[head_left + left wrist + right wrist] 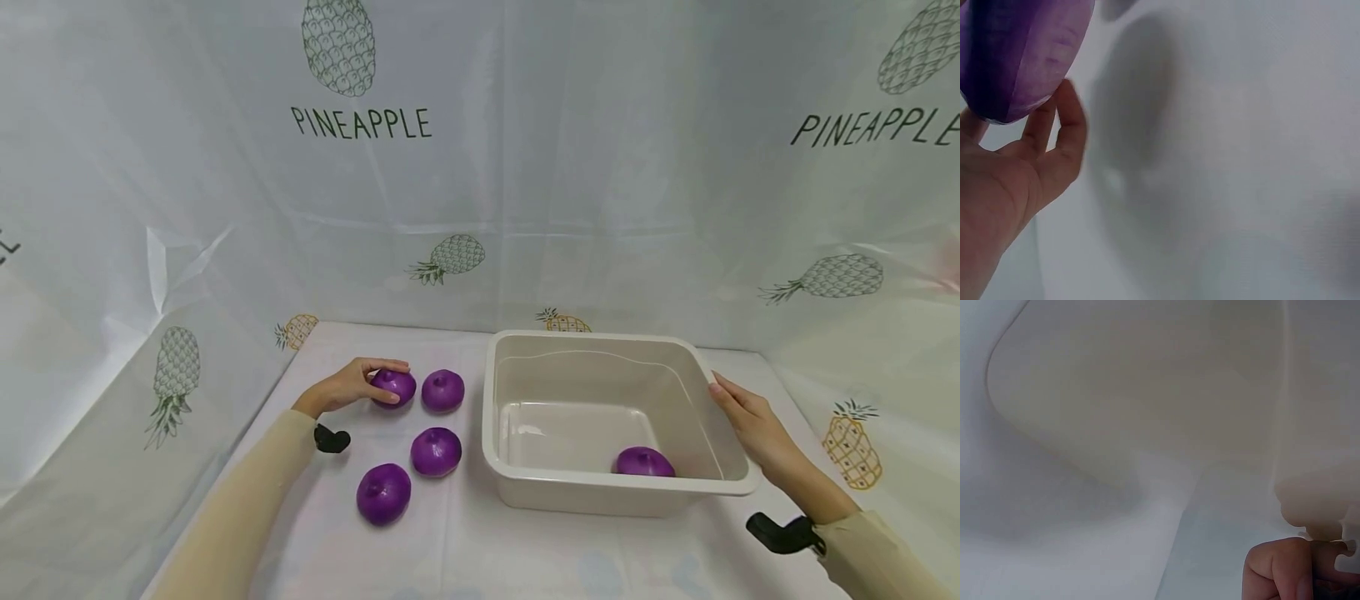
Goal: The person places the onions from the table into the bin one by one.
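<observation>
On the left side of the table, my left hand (352,385) grips a round purple onion (396,388) between thumb and fingers. In the left wrist view the held onion (1022,56) shows paler streaks down its side, and a shadow falls on the cloth beside it. Three more onions lie close by: one (442,392) just right of the held one, another (436,452) nearer, and a third (383,494) nearest me. My right hand (757,425) holds the right rim of a cream plastic basin (585,492). Inside the basin, near its front wall, rests one onion (645,462).
A pale cloth (465,558) covers the table. Behind and at both sides hangs a whitish curtain (600,183) printed with pineapples. The basin's front wall partly hides the onion inside it.
</observation>
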A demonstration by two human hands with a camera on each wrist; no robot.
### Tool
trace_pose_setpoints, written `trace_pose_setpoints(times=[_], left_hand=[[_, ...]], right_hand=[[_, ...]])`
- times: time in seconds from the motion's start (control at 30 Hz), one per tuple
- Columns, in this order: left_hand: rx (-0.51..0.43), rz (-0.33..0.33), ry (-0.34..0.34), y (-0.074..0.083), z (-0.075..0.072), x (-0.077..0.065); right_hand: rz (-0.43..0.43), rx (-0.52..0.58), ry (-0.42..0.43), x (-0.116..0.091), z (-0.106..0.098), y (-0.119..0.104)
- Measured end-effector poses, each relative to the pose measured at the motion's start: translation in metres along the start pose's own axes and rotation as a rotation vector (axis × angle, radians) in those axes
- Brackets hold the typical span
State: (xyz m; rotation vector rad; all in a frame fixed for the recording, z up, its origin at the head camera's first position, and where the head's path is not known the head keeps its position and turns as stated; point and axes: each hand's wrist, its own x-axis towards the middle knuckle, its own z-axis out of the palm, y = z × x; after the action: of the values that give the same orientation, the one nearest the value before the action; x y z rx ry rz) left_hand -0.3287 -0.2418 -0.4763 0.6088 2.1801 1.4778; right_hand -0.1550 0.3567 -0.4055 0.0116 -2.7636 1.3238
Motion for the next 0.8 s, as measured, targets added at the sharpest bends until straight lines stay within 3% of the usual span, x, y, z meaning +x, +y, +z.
trace_pose_setpoints(times=[0.2, 0.5, 0.63, 0.8], left_hand=[[-0.018, 0.035, -0.029, 0.022, -0.006, 0.000], [-0.049, 0.104, -0.130, 0.081, -0.012, 0.014], [-0.054, 0.141, -0.183, 0.111, -0.007, 0.024], [-0.011, 0.209, -0.230, 0.149, 0.009, 0.040]], right_hand=[[-0.010, 0.007, 0.000, 0.001, -0.001, 0.000], [-0.015, 0.012, 0.002, 0.001, -0.001, 0.002], [-0.020, 0.014, 0.006, 0.001, -0.001, 0.003], [-0.025, 0.013, 0.006, 0.002, -0.001, 0.003]])
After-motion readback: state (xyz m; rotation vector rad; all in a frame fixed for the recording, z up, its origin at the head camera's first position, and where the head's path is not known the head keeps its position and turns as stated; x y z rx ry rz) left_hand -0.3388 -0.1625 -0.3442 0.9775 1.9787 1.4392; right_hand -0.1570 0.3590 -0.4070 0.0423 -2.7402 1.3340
